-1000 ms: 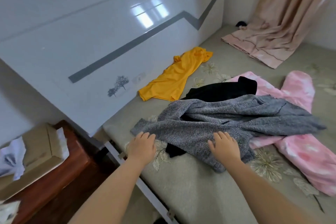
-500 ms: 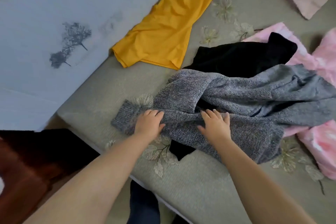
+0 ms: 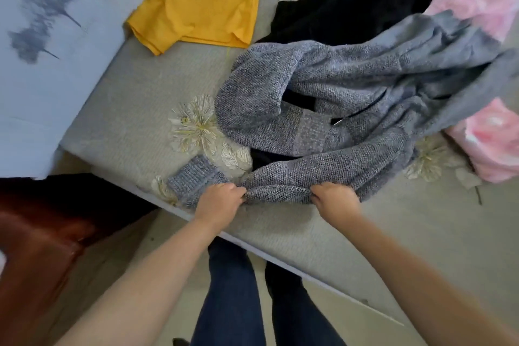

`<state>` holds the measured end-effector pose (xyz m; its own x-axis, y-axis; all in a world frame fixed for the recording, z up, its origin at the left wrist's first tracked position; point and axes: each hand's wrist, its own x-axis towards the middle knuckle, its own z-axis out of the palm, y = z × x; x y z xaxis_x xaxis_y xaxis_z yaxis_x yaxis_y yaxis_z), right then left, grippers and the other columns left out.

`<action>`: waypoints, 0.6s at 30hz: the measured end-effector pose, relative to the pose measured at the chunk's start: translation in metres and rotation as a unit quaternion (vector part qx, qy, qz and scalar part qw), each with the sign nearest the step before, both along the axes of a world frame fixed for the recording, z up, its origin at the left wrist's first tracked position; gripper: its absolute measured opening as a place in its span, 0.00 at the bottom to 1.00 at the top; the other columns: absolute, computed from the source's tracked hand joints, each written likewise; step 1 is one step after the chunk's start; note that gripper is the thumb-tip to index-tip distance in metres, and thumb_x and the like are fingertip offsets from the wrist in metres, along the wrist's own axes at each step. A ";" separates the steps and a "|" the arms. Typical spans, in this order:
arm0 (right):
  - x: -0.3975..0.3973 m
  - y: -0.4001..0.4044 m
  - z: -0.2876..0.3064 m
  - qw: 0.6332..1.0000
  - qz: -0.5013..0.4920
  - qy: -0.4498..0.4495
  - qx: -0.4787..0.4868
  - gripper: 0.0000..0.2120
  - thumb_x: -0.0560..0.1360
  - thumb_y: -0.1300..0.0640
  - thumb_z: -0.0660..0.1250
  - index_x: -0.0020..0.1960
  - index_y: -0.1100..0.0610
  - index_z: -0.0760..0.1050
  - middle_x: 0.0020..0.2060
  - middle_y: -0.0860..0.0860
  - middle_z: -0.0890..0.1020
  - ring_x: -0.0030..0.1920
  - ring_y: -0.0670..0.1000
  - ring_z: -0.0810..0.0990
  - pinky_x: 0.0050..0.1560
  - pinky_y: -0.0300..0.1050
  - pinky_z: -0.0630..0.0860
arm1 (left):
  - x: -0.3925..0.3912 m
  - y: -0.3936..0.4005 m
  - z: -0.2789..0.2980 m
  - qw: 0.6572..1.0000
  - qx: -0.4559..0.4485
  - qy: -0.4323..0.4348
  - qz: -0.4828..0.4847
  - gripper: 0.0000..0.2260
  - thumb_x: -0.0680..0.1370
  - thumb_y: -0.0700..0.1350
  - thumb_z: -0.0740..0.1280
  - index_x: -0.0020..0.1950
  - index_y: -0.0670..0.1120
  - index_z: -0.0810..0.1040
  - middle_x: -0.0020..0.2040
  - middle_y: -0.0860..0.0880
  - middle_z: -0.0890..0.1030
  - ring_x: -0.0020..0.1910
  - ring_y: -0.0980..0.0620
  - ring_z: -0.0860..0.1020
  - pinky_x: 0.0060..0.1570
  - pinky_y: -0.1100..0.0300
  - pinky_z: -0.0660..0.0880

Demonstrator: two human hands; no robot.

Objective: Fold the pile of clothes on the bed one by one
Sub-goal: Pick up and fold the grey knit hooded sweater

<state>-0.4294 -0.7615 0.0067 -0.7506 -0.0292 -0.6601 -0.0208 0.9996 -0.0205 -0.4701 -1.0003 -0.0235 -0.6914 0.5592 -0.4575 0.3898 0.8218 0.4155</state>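
A grey knitted sweater [image 3: 351, 87] lies crumpled across the middle of the bed [image 3: 134, 109]. One of its sleeves is stretched along the near edge, its ribbed cuff at the left. My left hand [image 3: 220, 199] grips that sleeve just beside the cuff. My right hand [image 3: 334, 195] grips the same sleeve a little further right. Under the sweater lies a black garment [image 3: 348, 8], and behind it a fluffy pink one [image 3: 488, 146]. A yellow shirt [image 3: 202, 0] lies apart at the back left.
A white headboard [image 3: 42, 78] with a grey tree print stands at the left. A reddish-brown wooden piece of furniture [image 3: 36, 247] sits below it on the floor. My legs in dark trousers [image 3: 230, 289] stand against the bed's near edge.
Both hands went from lying on the sweater to gripping its sleeve and pulled it toward the bed's near edge. The view has tilted further down.
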 end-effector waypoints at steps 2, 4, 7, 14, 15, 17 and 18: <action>0.028 0.006 0.001 1.000 0.002 -0.023 -0.016 0.13 0.79 0.54 0.54 0.57 0.58 0.73 0.54 0.53 0.78 0.54 0.53 0.77 0.49 0.44 0.72 | 0.030 0.007 0.001 1.000 -0.009 0.003 0.014 0.11 0.80 0.44 0.57 0.56 0.44 0.76 0.49 0.47 0.79 0.50 0.50 0.76 0.45 0.60 0.68; 0.058 0.015 0.002 0.998 -0.001 -0.057 -0.035 0.13 0.79 0.55 0.54 0.56 0.59 0.73 0.55 0.55 0.78 0.55 0.54 0.77 0.50 0.46 0.72 | 0.060 0.016 0.003 1.000 -0.012 -0.011 0.006 0.10 0.79 0.44 0.58 0.55 0.44 0.76 0.49 0.47 0.79 0.51 0.49 0.76 0.45 0.60 0.68; 0.093 0.035 0.001 0.995 0.003 -0.074 -0.070 0.13 0.79 0.55 0.55 0.57 0.59 0.73 0.55 0.56 0.77 0.57 0.54 0.75 0.53 0.47 0.71 | 0.095 0.033 0.004 0.999 -0.028 -0.020 -0.001 0.10 0.79 0.44 0.58 0.55 0.44 0.77 0.50 0.46 0.79 0.51 0.49 0.75 0.47 0.58 0.69; 0.107 0.094 -0.020 0.995 0.064 0.064 -0.032 0.23 0.75 0.56 0.61 0.70 0.53 0.64 0.68 0.53 0.65 0.70 0.52 0.59 0.71 0.55 0.46 | 0.115 0.085 -0.005 0.991 -0.124 -0.044 -0.010 0.11 0.79 0.43 0.58 0.58 0.44 0.74 0.57 0.46 0.75 0.57 0.47 0.73 0.52 0.54 0.71; 0.102 0.101 -0.023 0.994 0.073 0.079 -0.009 0.27 0.75 0.56 0.62 0.72 0.51 0.59 0.72 0.53 0.59 0.73 0.53 0.53 0.71 0.59 0.41 | 0.114 0.089 -0.007 0.991 -0.121 -0.049 -0.005 0.11 0.79 0.44 0.58 0.58 0.44 0.74 0.57 0.46 0.75 0.57 0.47 0.73 0.51 0.55 0.71; 0.090 0.110 -0.027 0.989 0.107 0.092 0.031 0.33 0.74 0.57 0.63 0.74 0.49 0.50 0.75 0.52 0.47 0.74 0.55 0.44 0.68 0.64 0.36 | 0.112 0.094 -0.009 0.994 -0.103 -0.035 0.020 0.11 0.79 0.44 0.57 0.56 0.42 0.75 0.55 0.45 0.75 0.54 0.47 0.74 0.49 0.56 0.70; 0.082 0.113 -0.029 0.987 0.112 0.108 0.044 0.34 0.74 0.57 0.62 0.75 0.48 0.48 0.75 0.52 0.44 0.74 0.56 0.41 0.68 0.65 0.34 | 0.109 0.096 -0.010 0.995 -0.093 -0.016 0.033 0.11 0.79 0.44 0.57 0.55 0.42 0.75 0.54 0.45 0.76 0.53 0.47 0.74 0.47 0.56 0.70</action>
<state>-0.3472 -0.6483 -0.0227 -0.8553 -0.1597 -0.4930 -0.2351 0.9674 0.0946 -0.3607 -0.9039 -0.0331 -0.7076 0.4167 -0.5707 0.3210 0.9090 0.2657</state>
